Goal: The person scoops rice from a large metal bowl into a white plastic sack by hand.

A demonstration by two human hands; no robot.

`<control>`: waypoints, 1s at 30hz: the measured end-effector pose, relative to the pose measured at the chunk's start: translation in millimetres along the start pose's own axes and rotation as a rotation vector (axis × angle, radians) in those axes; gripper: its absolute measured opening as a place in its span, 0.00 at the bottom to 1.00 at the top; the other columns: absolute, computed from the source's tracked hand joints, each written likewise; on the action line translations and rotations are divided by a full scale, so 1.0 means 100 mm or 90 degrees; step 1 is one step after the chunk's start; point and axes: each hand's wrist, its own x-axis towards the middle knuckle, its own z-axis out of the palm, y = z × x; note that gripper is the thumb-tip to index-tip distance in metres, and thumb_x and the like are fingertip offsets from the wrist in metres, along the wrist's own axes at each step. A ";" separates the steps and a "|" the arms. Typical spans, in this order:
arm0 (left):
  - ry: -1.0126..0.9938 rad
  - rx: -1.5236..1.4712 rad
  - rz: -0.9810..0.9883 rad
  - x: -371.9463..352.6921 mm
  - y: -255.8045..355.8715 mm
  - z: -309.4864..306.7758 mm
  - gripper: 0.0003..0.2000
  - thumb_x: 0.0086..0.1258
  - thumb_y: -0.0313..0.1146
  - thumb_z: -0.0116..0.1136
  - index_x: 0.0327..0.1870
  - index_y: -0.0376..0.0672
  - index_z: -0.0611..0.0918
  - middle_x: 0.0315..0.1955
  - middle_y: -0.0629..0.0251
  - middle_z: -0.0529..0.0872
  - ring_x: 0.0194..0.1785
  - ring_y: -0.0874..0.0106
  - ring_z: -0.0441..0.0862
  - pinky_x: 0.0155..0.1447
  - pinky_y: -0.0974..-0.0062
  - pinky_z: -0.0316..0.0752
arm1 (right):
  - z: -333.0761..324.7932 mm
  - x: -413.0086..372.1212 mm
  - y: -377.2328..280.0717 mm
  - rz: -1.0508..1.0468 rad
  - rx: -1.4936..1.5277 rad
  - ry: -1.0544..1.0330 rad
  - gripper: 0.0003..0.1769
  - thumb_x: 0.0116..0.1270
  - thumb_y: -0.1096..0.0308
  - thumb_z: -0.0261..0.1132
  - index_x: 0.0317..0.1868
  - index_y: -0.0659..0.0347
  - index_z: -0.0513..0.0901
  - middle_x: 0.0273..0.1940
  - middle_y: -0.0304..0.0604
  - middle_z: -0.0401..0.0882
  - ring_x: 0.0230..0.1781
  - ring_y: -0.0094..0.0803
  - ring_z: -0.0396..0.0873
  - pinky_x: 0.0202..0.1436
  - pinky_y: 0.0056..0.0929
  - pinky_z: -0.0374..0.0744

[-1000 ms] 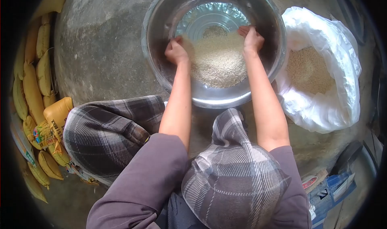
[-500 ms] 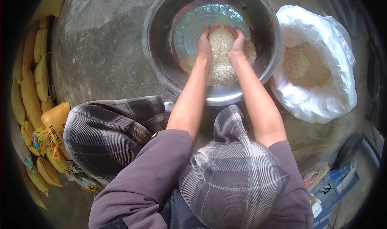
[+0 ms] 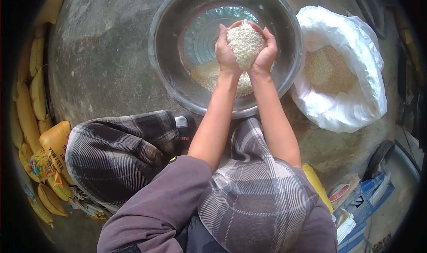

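My left hand (image 3: 227, 52) and my right hand (image 3: 265, 52) are cupped side by side, holding a heap of pale rice grains (image 3: 245, 44) between them. They are over a wide metal basin (image 3: 171, 75), and a few grains trickle down between my wrists. More rice (image 3: 207, 75) lies on the basin's near floor, partly hidden under my hands and forearms. The basin's shiny far floor shows bare metal. To the right of the basin stands an open white plastic sack (image 3: 362, 70) with brownish grain (image 3: 331, 70) inside.
Stacked yellow sacks (image 3: 31, 115) line the left side, with an orange printed bag (image 3: 57, 141) near my left knee. A blue object (image 3: 367, 199) and a yellow one (image 3: 316, 184) lie at the lower right. Beneath is a concrete floor (image 3: 98, 66).
My hands have come together and lifted a heap of rice up from the pile in the basin. The whole view has shifted slightly.
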 end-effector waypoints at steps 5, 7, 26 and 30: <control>0.015 0.024 0.003 -0.01 -0.05 -0.10 0.22 0.76 0.49 0.37 0.50 0.37 0.75 0.44 0.55 0.81 0.48 0.63 0.80 0.56 0.64 0.76 | -0.18 0.08 0.12 0.016 0.029 -0.009 0.23 0.69 0.58 0.48 0.41 0.71 0.82 0.41 0.52 0.82 0.43 0.37 0.81 0.53 0.33 0.78; 0.033 0.027 -0.001 0.01 -0.11 -0.20 0.22 0.76 0.49 0.37 0.50 0.37 0.75 0.44 0.55 0.81 0.48 0.63 0.80 0.56 0.64 0.76 | -0.28 0.07 0.17 0.044 0.031 0.029 0.23 0.69 0.58 0.48 0.40 0.71 0.82 0.41 0.52 0.82 0.43 0.37 0.81 0.53 0.32 0.78; 0.086 0.070 -0.033 -0.26 -0.41 0.65 0.20 0.75 0.44 0.41 0.44 0.34 0.77 0.37 0.55 0.83 0.38 0.65 0.83 0.45 0.68 0.80 | -0.26 -0.04 -0.55 -0.068 0.013 0.085 0.19 0.67 0.62 0.49 0.39 0.68 0.82 0.40 0.51 0.82 0.42 0.38 0.80 0.52 0.34 0.77; 0.079 0.446 -0.016 -0.20 -1.27 1.30 0.16 0.72 0.32 0.46 0.28 0.32 0.81 0.23 0.54 0.85 0.25 0.65 0.83 0.30 0.68 0.77 | -0.85 0.19 -1.56 -0.127 -0.055 0.223 0.20 0.67 0.63 0.45 0.44 0.70 0.77 0.41 0.53 0.81 0.43 0.40 0.82 0.48 0.40 0.83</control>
